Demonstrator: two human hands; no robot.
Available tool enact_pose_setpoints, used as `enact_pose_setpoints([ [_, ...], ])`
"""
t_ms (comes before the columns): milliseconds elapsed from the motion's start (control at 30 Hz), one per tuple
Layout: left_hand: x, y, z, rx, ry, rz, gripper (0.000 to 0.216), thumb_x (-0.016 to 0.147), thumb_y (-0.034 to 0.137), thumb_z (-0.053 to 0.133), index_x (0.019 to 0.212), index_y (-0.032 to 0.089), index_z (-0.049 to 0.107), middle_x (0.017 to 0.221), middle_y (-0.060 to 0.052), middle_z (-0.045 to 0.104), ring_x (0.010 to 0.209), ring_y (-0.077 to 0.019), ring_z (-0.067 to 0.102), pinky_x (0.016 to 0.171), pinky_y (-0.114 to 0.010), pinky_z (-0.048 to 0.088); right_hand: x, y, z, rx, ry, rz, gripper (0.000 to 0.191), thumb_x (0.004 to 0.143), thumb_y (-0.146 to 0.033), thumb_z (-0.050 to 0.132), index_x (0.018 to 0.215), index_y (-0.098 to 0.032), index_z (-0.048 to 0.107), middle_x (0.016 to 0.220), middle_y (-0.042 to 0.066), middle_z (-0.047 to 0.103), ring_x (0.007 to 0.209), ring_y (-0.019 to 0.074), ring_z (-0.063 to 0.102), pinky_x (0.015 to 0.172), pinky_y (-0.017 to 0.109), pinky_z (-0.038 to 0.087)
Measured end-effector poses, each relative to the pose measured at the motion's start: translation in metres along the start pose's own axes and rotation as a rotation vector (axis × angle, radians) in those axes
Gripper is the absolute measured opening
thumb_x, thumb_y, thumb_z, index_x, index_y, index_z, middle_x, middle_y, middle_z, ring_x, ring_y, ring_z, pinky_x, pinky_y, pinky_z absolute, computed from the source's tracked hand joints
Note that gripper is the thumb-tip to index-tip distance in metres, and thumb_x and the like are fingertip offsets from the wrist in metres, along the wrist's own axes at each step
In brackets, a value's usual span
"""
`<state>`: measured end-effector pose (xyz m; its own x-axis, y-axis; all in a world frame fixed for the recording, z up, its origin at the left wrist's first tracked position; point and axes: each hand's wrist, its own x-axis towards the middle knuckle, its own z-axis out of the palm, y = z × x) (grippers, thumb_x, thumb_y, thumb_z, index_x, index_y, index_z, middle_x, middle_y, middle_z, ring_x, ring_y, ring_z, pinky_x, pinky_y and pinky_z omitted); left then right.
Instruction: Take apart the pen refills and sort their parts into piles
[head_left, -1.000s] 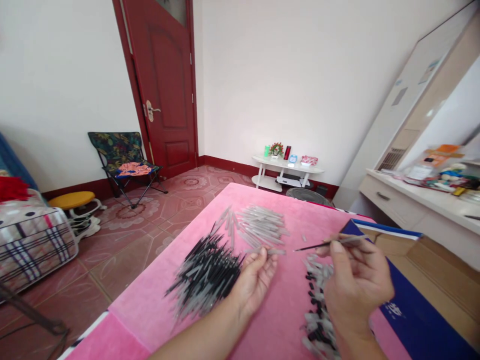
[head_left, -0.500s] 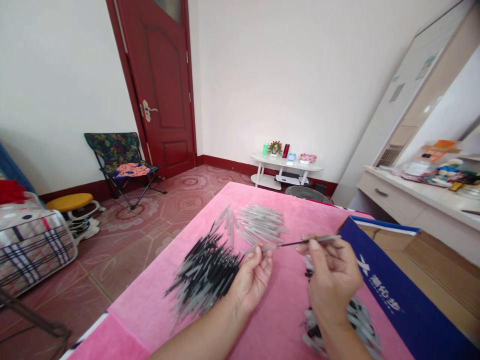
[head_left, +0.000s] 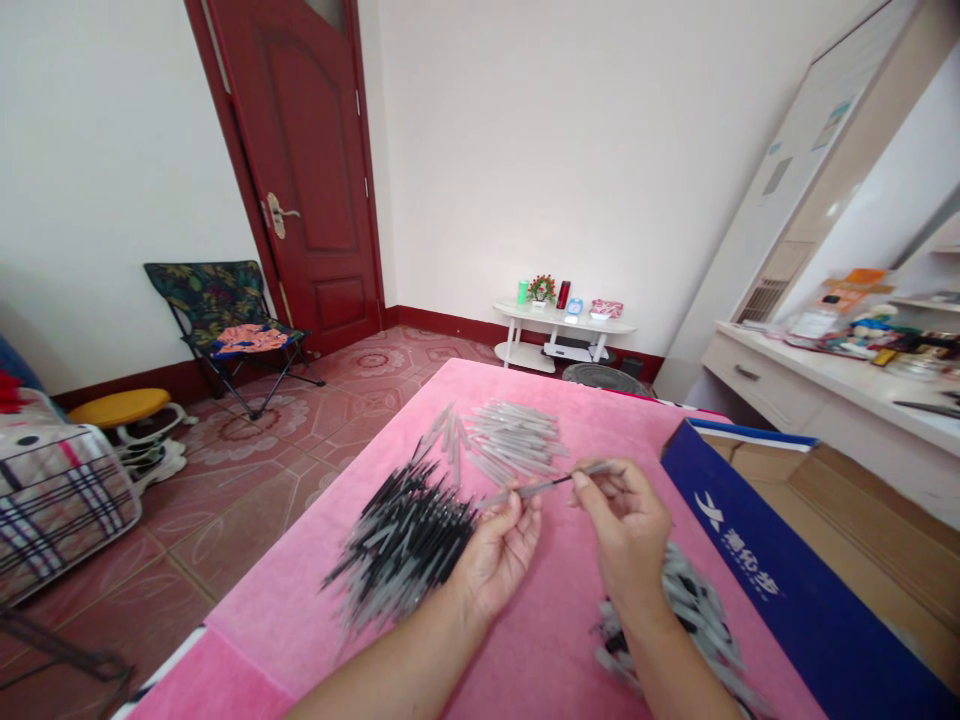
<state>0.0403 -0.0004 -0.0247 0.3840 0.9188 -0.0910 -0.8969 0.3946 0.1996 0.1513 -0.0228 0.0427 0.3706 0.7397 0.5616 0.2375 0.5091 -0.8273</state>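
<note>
My left hand (head_left: 501, 545) is closed in a pinch on one end of a slim grey-and-black pen-like stick (head_left: 541, 487), held nearly level above the table. The fingers of my right hand (head_left: 626, 510) pinch its other end, where a grey tube part shows past the fingertips. A short black length is visible between the hands. Left of my left hand lies a dense heap of black and grey sticks (head_left: 401, 540). Beyond the hands is a pile of pale grey tubes (head_left: 514, 435). Under my right forearm, partly hidden, are more grey and black pieces (head_left: 701, 610).
A pink cloth (head_left: 277, 590) covers the table. On the right stands an open blue cardboard box (head_left: 750, 560), beside a white drawer unit (head_left: 795, 385). Farther off are a folding chair (head_left: 217, 300), a yellow stool (head_left: 120, 405) and a low white table (head_left: 562, 318).
My right hand has moved left toward my left hand, and the black length showing between them is shorter. The whole view has shifted slightly.
</note>
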Motion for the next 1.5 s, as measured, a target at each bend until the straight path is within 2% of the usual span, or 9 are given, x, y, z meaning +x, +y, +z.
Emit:
enact_pose_setpoints([
  [167,-0.002,0.001,0.000,0.001,0.001,0.002,0.013,0.075,0.005,0.055,0.084,0.012,0.061,0.086,-0.006,0.066,0.078,-0.0115,0.063,0.075,-0.021,0.050,0.010,0.001,-0.007,-0.053,-0.282,0.024,0.018,0.074,-0.030,0.056,0.082,-0.014,0.058,0.082,0.005,0.059,0.069,0.0139,0.056,0.057,0.024,0.047],
  [400,-0.002,0.002,-0.002,0.032,0.028,-0.003,0.014,0.075,0.006,0.055,0.086,0.012,0.060,0.088,-0.006,0.066,0.076,-0.0103,0.063,0.072,-0.020,0.051,0.049,0.028,-0.069,-0.323,-0.084,0.176,0.033,0.073,-0.042,0.052,0.085,-0.012,0.062,0.062,0.003,0.060,0.053,0.0131,0.054,0.049,0.023,0.043],
  [567,-0.003,0.001,-0.005,0.048,-0.011,-0.025,0.015,0.075,0.005,0.054,0.087,0.012,0.061,0.085,-0.005,0.066,0.077,-0.0106,0.063,0.072,-0.020,0.050,0.059,0.062,-0.101,-0.789,-0.412,0.206,0.016,0.065,-0.029,0.058,0.073,-0.018,0.066,0.073,0.005,0.066,0.067,0.0183,0.059,0.061,0.028,0.043],
  [667,-0.002,0.000,-0.007,0.055,-0.019,-0.042,0.015,0.075,0.005,0.054,0.086,0.012,0.061,0.086,-0.005,0.066,0.076,-0.0105,0.063,0.072,-0.020,0.050,0.053,0.068,-0.099,-1.021,-0.515,0.263,0.015,0.062,-0.021,0.056,0.072,-0.022,0.067,0.073,0.004,0.067,0.069,0.0188,0.059,0.061,0.028,0.040],
  [800,-0.001,-0.002,-0.008,0.067,-0.003,-0.039,0.015,0.074,0.005,0.055,0.085,0.012,0.060,0.086,-0.005,0.066,0.076,-0.0102,0.063,0.071,-0.020,0.050,0.043,0.068,-0.087,-1.144,-0.576,0.287,0.011,0.062,-0.024,0.057,0.066,-0.024,0.066,0.066,0.003,0.064,0.065,0.0176,0.059,0.054,0.025,0.035],
  [1067,-0.002,-0.001,-0.006,0.101,0.045,-0.039,0.013,0.073,0.005,0.057,0.083,0.011,0.061,0.084,-0.005,0.065,0.074,-0.0103,0.063,0.070,-0.020,0.050,0.039,0.075,-0.081,-1.250,-0.534,0.267,0.007,0.059,-0.022,0.058,0.063,-0.022,0.064,0.068,0.006,0.064,0.066,0.0197,0.059,0.051,0.025,0.032],
  [1200,-0.001,-0.001,-0.007,0.093,0.035,-0.037,0.014,0.073,0.005,0.058,0.084,0.012,0.061,0.083,-0.005,0.065,0.074,-0.0104,0.063,0.070,-0.020,0.050,0.040,0.073,-0.078,-1.111,-0.448,0.232,0.009,0.062,-0.024,0.057,0.067,-0.021,0.063,0.064,0.003,0.061,0.062,0.0160,0.056,0.052,0.025,0.033],
  [1367,-0.001,-0.001,-0.007,0.125,0.015,-0.012,0.014,0.071,0.006,0.060,0.084,0.012,0.061,0.083,-0.004,0.066,0.074,-0.0103,0.063,0.070,-0.020,0.050,0.036,0.061,-0.059,-0.395,-0.364,0.326,0.039,0.070,-0.031,0.052,0.105,-0.015,0.058,0.059,-0.002,0.053,0.047,0.0092,0.045,0.046,0.021,0.034],
  [1500,-0.001,0.000,-0.005,0.194,0.008,0.062,0.016,0.069,0.008,0.062,0.085,0.012,0.061,0.085,-0.006,0.067,0.075,-0.0116,0.063,0.072,-0.021,0.049,0.030,0.044,-0.044,0.039,-0.383,0.528,0.039,0.069,-0.034,0.059,0.099,-0.011,0.059,0.062,0.000,0.056,0.051,0.0096,0.051,0.047,0.022,0.040],
])
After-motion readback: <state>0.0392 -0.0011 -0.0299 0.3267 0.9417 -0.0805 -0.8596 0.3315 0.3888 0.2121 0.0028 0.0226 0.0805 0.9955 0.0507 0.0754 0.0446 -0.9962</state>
